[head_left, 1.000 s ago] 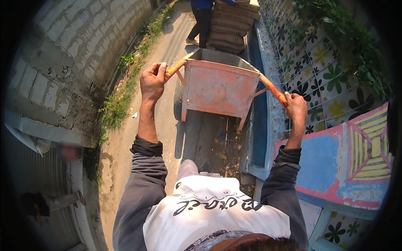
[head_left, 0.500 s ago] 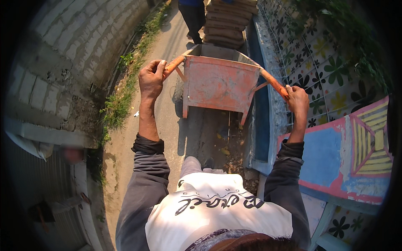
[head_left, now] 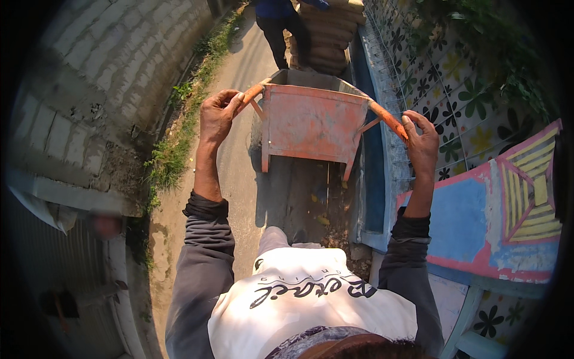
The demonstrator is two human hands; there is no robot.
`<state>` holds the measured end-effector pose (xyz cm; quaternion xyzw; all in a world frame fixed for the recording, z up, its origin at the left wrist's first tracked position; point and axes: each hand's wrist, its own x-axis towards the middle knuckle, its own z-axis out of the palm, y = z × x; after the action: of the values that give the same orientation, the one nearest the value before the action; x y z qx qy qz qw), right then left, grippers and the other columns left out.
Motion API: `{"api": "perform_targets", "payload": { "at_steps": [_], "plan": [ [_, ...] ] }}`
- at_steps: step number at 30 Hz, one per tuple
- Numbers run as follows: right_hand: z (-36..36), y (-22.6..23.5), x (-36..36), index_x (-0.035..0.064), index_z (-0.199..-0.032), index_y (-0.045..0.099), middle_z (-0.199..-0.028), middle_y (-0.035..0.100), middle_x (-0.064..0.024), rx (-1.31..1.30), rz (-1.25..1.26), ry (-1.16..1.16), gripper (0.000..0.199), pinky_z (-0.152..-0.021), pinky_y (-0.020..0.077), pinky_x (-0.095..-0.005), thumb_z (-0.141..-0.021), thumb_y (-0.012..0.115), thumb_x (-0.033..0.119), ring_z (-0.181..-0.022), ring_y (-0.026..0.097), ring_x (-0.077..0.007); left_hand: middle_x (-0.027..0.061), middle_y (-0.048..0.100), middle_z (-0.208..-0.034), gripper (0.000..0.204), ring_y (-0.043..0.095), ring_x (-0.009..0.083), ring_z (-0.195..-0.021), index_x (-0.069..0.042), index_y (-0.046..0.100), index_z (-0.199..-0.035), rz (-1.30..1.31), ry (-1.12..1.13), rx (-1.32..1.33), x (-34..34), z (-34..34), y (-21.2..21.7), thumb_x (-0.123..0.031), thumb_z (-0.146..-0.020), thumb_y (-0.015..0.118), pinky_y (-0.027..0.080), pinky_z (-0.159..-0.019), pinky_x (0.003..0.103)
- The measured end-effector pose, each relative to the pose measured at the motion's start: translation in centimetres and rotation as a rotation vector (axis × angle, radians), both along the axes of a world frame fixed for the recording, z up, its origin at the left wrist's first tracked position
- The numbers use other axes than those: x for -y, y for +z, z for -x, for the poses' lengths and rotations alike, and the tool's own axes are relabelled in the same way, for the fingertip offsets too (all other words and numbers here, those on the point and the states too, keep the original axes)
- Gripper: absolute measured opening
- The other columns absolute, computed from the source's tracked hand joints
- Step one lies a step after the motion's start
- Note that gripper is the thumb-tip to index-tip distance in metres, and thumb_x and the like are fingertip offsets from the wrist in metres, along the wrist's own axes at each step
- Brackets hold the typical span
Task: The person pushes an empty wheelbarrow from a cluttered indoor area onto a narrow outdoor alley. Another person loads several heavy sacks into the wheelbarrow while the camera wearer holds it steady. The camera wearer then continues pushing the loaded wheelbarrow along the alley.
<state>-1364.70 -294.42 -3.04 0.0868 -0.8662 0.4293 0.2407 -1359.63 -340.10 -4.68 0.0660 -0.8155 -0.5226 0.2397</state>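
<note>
A reddish wheelbarrow [head_left: 315, 122] is standing upright on the narrow path [head_left: 239, 173], directly ahead of the wearer, its back panel facing them and its two handles pointing back. The left hand [head_left: 217, 118] is holding the end of the left handle [head_left: 252, 94] in a loose grip, the thumb lying along it and the fingers curling. The right hand [head_left: 423, 143] is resting at the tip of the right handle [head_left: 388, 119], thumb and forefinger standing apart; whether the remaining fingers are closing underneath cannot be told. Beyond the tray, a co-worker [head_left: 281, 27] in dark trousers is standing beside a stack of brownish sacks [head_left: 326, 39]. A patterned wall [head_left: 472, 96] is running along the right side and a block wall [head_left: 113, 72] along the left. The step in hand appears to be positioning or steadying the wheelbarrow by its handles near the stack. Whether the legs are bearing on the ground cannot be confirmed, and the inside of the tray is showing only in part. In this inspector's judgement, any further push would be calling for a firmer, even right-hand grip; setting down would be calling for level lowering.
</note>
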Motion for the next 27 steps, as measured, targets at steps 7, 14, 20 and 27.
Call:
{"api": "perform_targets", "payload": {
  "at_steps": [7,14,20,27],
  "plan": [
    [-11.7,11.0,4.6,0.0029,-0.108,0.078,-0.118,0.073,-0.0229,0.003,0.394,1.906,0.024,-0.087,0.056,-0.0451,-0.093,0.076,0.021,-0.105,0.07,-0.0361,0.0204,0.075,-0.101,0.024,0.07,0.0252,-0.082,0.003,0.077,-0.107,-0.232,-1.445,-0.465,-10.7,-12.9,14.6,-0.015,-0.092,0.077,0.053,-0.067,0.035],
    [-15.9,12.7,6.1,0.0018,-0.094,0.072,-0.108,0.07,-0.0227,-0.017,0.349,2.196,0.018,-0.078,0.0557,-0.0467,-0.1,0.06,0.014,-0.099,0.068,-0.0402,0.0137,0.067,-0.097,0.02,0.065,0.028,-0.086,-0.005,0.066,-0.084,-0.084,-1.897,-0.491,-14.6,-16.7,16.5,-0.013,-0.1,0.056,0.044,-0.059,0.03],
    [-16.5,13.7,5.8,0.0034,-0.093,0.069,-0.105,0.07,-0.0197,0.008,0.74,2.217,0.013,-0.076,0.0541,-0.0495,-0.099,0.061,0.01,-0.092,0.065,-0.0382,0.0125,0.067,-0.097,0.019,0.059,0.0246,-0.075,-0.003,0.067,-0.085,-0.348,-1.908,-0.5,-15.7,-17.0,17.0,-0.011,-0.099,0.057,0.042,-0.057,0.029],
    [-15.0,12.3,6.7,0.0119,-0.102,0.065,-0.092,0.069,-0.01,0.064,1.057,1.747,0.01,-0.074,0.0511,-0.0401,-0.098,0.073,0.015,-0.083,0.061,-0.0232,0.01,0.07,-0.089,0.012,0.056,0.0194,-0.058,-0.001,0.073,-0.093,-0.39,-1.642,-0.516,-14.4,-15.5,16.1,-0.006,-0.096,0.064,0.038,-0.045,0.029]
  ]
}}
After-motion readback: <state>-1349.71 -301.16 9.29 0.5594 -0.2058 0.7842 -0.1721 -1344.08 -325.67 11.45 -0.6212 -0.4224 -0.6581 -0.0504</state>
